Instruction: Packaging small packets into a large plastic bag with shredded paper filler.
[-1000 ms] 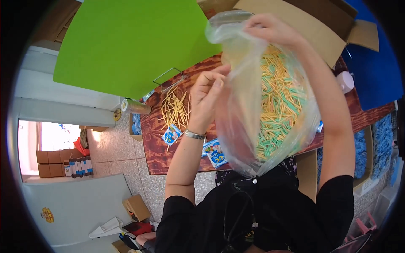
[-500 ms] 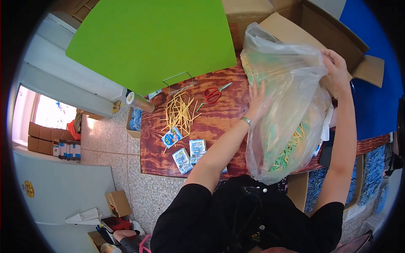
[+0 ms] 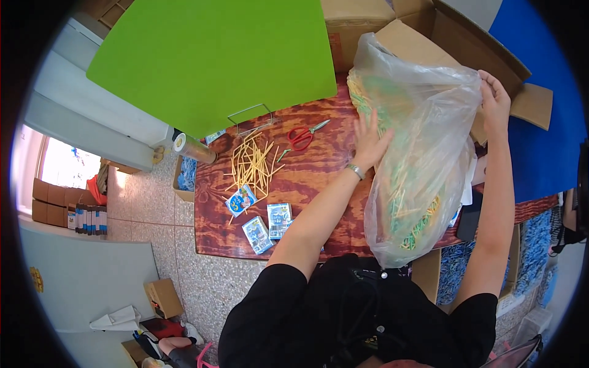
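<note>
A large clear plastic bag lies along the right part of the reddish wood-grain table. Through its film show many thin sticks, yellowish with green. My right hand pinches the bag's upper right edge. Spread fingers of my left hand rest against the bag's left side. Left of that hand are red-handled scissors with open blades and a loose pile of yellow sticks. A small blue and white packet touches the pile's near end; two more packets lie closer to me.
A green board covers the table's far left. Open cardboard boxes stand behind the bag, beside a blue surface. A wire stand and a tape roll are at the left. Another person's leg shows at lower left.
My right hand has drawn the bag's upper edge slightly to the right. My left hand remains spread against the bag's side. The view has shifted a little.
</note>
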Demonstrator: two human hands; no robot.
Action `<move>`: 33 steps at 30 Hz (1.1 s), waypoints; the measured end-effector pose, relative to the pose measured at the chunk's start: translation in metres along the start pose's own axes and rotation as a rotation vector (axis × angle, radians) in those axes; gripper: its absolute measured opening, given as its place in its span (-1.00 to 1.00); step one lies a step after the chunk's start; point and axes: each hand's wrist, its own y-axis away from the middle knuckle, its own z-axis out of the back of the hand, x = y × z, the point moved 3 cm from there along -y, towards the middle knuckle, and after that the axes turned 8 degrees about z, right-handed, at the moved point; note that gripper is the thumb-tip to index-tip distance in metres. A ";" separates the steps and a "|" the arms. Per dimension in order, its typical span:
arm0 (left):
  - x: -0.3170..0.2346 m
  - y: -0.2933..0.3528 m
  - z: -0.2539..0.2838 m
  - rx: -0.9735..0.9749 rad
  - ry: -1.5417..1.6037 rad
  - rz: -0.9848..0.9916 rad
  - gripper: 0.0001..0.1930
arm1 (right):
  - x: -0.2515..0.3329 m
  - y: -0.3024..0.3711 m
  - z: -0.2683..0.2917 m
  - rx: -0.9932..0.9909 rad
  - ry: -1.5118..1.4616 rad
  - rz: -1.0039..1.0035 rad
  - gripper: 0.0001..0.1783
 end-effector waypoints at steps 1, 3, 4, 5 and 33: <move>0.017 0.002 0.004 -0.032 0.068 0.046 -0.10 | 0.000 0.001 -0.002 0.000 0.001 0.003 -0.71; 0.027 0.003 0.004 -0.068 0.145 0.096 -0.12 | 0.005 0.005 -0.007 -0.075 -0.092 0.047 -0.71; 0.030 0.002 0.001 -0.024 0.237 0.110 -0.11 | 0.005 0.007 -0.008 -0.069 -0.091 0.051 -0.71; 0.027 0.001 0.000 0.021 0.331 0.120 -0.09 | 0.003 0.008 -0.007 -0.115 -0.109 0.053 -0.71; -0.016 0.159 -0.015 0.313 1.277 0.136 -0.60 | 0.126 0.084 -0.125 0.693 0.061 0.464 -0.31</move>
